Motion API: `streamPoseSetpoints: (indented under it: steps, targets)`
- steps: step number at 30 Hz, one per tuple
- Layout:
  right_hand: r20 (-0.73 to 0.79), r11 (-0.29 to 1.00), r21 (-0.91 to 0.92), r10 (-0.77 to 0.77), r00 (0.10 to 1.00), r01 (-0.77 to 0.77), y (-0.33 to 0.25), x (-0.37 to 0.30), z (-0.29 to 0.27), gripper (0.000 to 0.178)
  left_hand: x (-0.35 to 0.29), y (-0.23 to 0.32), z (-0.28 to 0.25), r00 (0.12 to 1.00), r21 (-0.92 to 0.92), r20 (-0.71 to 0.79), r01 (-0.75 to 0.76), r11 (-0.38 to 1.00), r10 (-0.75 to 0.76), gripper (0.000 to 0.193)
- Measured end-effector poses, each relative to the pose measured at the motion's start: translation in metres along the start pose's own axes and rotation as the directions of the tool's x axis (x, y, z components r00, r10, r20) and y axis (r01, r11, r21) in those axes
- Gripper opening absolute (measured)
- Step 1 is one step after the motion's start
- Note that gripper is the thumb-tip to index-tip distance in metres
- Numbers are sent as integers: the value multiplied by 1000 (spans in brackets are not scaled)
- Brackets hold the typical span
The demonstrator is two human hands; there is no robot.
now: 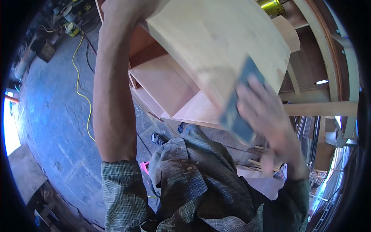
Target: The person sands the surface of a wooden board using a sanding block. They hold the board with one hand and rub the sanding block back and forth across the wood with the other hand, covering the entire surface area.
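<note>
A pale wooden panel (216, 42) with a smooth face is tilted up before me, above an open wooden cabinet. My right hand (261, 106), smeared by motion, holds a dark grey-green sheet of sandpaper (230, 116) against the panel's lower right edge. Its fingers lie over the sheet, with the thumb hanging lower. At the top, my left hand (133, 7) meets the panel's upper left edge; its fingers are out of sight, so their grip cannot be made out. Below the panel, the cabinet's compartment (164, 83) shows light inner boards.
A yellow cord (79, 83) runs along the grey concrete floor (54, 112) on the left. Tools and a wooden box (45, 51) sit at the far left. To the right stands a wooden frame (320, 109) with stacked boards below. My sandalled foot (158, 138) is close to the cabinet.
</note>
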State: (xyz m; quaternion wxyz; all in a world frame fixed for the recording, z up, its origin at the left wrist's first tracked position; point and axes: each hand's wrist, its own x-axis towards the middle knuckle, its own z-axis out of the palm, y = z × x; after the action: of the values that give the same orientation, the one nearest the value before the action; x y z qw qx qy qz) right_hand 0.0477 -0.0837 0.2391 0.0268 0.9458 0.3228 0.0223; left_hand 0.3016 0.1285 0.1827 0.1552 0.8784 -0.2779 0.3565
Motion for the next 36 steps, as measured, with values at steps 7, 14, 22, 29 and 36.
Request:
streamPoseSetpoints:
  steps: [7,14,22,29,36]
  targets:
    - [-43,934,300,217,975,-194,60,111,7,69,10,-8,28,989,1,139,48,999,-48,51]
    - [-10,918,342,218,976,-202,5,33,-4,84,1,-19,7,984,181,160,44,983,-74,55]
    - [-34,961,173,225,974,-216,-10,-28,-3,110,13,-9,1,973,209,232,-66,976,16,57]
    - [-181,990,49,139,974,-132,-30,-52,1,98,9,-19,-7,970,-93,242,48,994,-24,56]
    - [-44,960,4,279,959,-279,7,-22,-3,93,34,-44,46,948,-32,253,-192,981,194,53]
